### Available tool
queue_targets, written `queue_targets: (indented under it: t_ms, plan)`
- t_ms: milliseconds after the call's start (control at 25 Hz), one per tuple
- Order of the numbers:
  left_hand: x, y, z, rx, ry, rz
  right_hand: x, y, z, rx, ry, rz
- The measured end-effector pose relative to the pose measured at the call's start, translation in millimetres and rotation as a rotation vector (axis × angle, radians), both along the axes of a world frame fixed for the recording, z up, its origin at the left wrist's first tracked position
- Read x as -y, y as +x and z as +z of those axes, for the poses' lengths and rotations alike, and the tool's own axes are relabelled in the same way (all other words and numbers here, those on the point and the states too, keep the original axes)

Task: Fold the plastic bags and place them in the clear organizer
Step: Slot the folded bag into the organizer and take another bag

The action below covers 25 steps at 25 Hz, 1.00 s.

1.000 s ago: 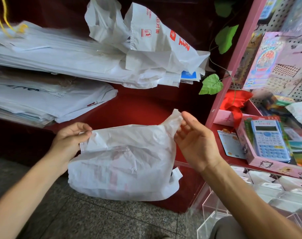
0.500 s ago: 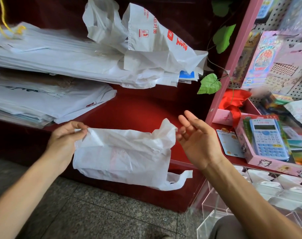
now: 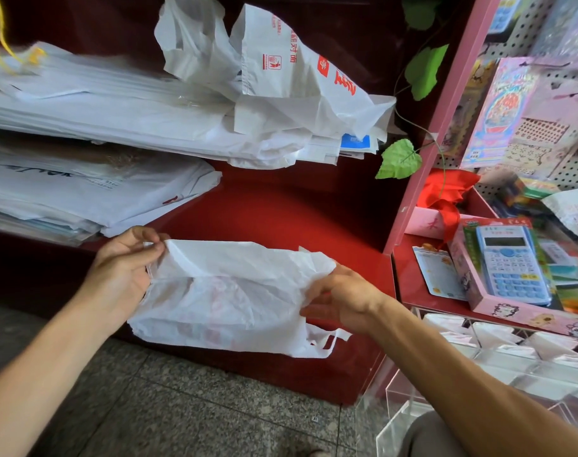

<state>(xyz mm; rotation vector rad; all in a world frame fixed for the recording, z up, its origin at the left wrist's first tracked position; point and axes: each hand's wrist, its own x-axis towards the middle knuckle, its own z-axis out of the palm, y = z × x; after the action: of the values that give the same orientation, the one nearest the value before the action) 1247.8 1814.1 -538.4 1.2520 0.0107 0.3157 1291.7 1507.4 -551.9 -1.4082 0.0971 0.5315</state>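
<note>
A thin white plastic bag (image 3: pixel 228 291) hangs crumpled and partly doubled over in front of the red shelf's edge. My left hand (image 3: pixel 123 265) pinches its upper left corner between thumb and fingers. At the bag's right edge my right hand (image 3: pixel 342 296) grips the plastic with curled fingers, and the bag's handles dangle below it. The clear organizer (image 3: pixel 479 367) stands at the lower right, with folded white bags in several of its compartments.
Stacks of flat white bags (image 3: pixel 93 133) fill the left of the red shelf (image 3: pixel 281 212), with loose crumpled printed bags (image 3: pixel 281 87) on top. A pink rack to the right holds a boxed calculator (image 3: pixel 508 265), cards and a red ribbon. Grey stone floor lies below.
My right hand, open beside the bag half a second ago, has turned palm down and taken hold of the bag's right edge. The bag's top has come down lower and flatter.
</note>
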Motion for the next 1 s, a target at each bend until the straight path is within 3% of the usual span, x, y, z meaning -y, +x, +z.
queue_targets:
  t_ms: [480,680,880,1000]
  plan:
    - [-22.1,-3.3,-1.0,-0.072,0.0,0.104,36.8,11.8,11.4,0.269,0.039,-0.243]
    - [-24.4,-3.0,-1.0,-0.135,0.051,0.182,46.4,16.6,18.4,0.398,-0.042,-0.315]
    - [-30.6,-2.7,-4.0,-0.144,0.156,0.265,64.9,15.5,28.5,0.674,-0.235,-0.259]
    - [-31.6,-1.1,-2.8,-0.123,0.177,0.256,67.3,18.9,29.6,0.69,-0.202,-0.309]
